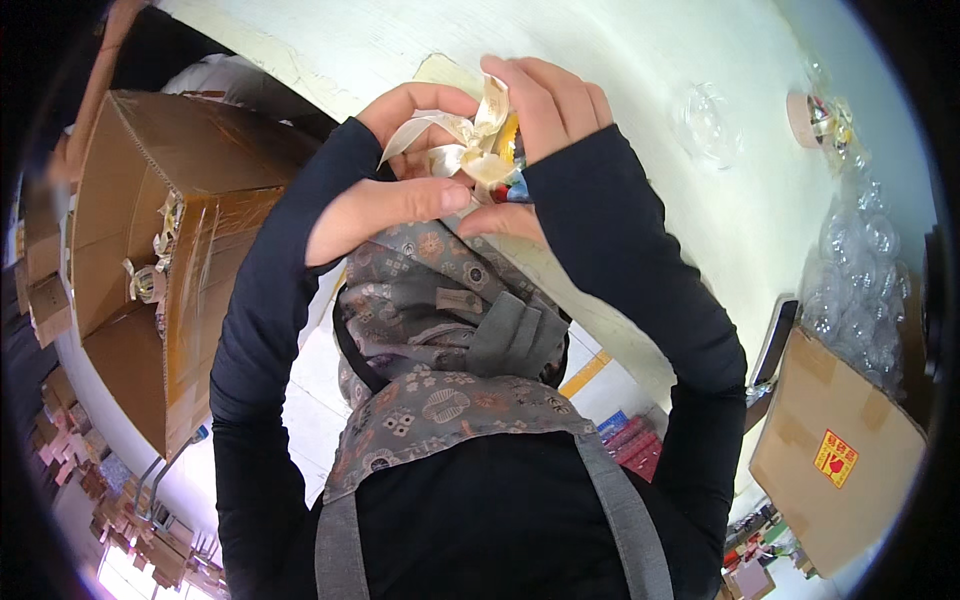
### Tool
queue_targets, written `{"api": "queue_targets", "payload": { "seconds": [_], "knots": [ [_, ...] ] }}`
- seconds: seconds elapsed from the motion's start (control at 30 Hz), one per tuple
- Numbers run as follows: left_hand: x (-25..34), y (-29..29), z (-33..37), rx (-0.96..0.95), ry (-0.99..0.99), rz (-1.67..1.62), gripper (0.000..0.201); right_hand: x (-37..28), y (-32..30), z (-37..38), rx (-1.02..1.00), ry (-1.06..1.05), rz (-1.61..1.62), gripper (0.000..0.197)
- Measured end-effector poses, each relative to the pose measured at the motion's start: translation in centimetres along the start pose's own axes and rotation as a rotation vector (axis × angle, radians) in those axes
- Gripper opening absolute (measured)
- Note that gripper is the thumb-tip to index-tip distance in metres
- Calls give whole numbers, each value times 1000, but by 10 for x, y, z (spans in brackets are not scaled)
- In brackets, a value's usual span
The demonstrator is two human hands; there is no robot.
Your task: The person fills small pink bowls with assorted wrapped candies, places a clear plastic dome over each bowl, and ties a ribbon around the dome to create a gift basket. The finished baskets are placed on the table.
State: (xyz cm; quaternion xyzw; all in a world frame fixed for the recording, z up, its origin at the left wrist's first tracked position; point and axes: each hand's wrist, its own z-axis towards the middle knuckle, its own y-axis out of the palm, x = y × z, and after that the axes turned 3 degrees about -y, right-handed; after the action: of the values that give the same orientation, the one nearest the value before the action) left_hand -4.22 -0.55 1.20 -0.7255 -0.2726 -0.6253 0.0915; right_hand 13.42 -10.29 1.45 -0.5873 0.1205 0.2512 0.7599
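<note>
Between my two hands, over the table's near edge, is a small bundle (512, 148) with yellow, red and blue parts, topped by a cream ribbon bow (480, 150). My left hand (385, 180) closes round its left side, thumb in front and fingers partly hidden behind the ribbon. From the right, my right hand (545, 110) curls its fingers over the top, with the thumb below. The loops and tails of the ribbon stick out to the left and upward. Most of the bundle's body is covered by my hands and the bow.
On the pale table (620, 50) lies a clear plastic shell (708, 125). Farther right are a pinkish round container (803, 120), piled clear shells (865, 250), a phone (777, 340) and a cardboard box (840, 450). An open carton (240, 225) holding ribboned pieces (150, 280) stands left.
</note>
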Motion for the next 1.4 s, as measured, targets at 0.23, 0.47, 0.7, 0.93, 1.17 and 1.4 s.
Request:
{"api": "queue_targets", "payload": {
  "seconds": [0.23, 0.47, 0.7, 0.93, 1.17, 1.4],
  "knots": [
    [-18, 16, 14, 175, 255, -43, 65, 55, -11, 11, -244, -178, 350, 96],
    [-25, -14, 35, 141, 488, 115, 100, 64, 11, 20, -202, -145, 505, 90],
    [-56, 7, 39, 158, 563, 124, 118, 58, 27, 25, -1, -186, 48, 93],
    [-46, 13, 33, 141, 470, 244, 110, 66, 60, 44, 29, -39, 120, 74],
    [-40, 15, 31, 120, 417, 342, 102, 53, 7, 4, -176, 92, 762, 77],
    [-37, 8, 28, 85, 370, 442, 100, 63, -15, 2, -283, -134, 537, 63]
  ]
}}
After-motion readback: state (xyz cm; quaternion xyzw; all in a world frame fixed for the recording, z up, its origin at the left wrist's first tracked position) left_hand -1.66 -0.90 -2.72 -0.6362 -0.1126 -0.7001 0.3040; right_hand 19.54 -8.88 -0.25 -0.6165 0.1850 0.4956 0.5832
